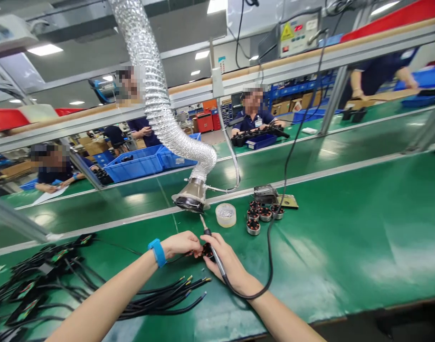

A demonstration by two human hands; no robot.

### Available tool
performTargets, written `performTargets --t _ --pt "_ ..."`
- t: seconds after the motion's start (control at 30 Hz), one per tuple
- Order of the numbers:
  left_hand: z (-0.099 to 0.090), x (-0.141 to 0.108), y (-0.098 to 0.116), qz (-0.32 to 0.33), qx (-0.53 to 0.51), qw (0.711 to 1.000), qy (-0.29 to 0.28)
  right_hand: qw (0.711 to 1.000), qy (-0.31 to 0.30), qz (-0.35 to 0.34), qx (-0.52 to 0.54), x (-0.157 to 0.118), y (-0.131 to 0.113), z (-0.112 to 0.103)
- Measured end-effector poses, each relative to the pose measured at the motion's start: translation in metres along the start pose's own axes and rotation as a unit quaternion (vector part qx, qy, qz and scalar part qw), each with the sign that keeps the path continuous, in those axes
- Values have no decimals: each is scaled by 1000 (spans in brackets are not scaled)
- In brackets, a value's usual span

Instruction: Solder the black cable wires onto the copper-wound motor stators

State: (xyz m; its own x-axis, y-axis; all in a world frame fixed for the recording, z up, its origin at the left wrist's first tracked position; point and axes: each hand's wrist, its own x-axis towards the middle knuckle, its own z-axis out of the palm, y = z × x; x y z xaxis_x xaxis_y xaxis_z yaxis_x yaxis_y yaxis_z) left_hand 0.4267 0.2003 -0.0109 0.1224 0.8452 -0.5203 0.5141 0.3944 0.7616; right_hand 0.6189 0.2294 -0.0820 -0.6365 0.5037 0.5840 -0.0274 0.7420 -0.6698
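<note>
Head, right hand (226, 261), seemingly near bench edge (327, 320)

Bare forearms (107, 297), blue wristband (157, 252) on the left

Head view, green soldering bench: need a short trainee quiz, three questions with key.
1. Which hand grips the black-handled soldering iron?
2. True or false: the blue wristband is on the hand holding the small black wired part.
3. How many small round copper-wound motor stators are visible beyond the hands?

Key:
1. The right hand.
2. True, it is the left hand.
3. Five.
</note>
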Motion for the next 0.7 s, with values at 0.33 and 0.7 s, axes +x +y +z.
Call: performTargets --t 0.33,0.7 --pt "3 0 -21 -2 -159 986 -44 1000 -16 9 -22 -3 -6 -5" --pt "4 3 -21 -9 -178 984 -22 1000 11 -12 -23 0 -4 0"
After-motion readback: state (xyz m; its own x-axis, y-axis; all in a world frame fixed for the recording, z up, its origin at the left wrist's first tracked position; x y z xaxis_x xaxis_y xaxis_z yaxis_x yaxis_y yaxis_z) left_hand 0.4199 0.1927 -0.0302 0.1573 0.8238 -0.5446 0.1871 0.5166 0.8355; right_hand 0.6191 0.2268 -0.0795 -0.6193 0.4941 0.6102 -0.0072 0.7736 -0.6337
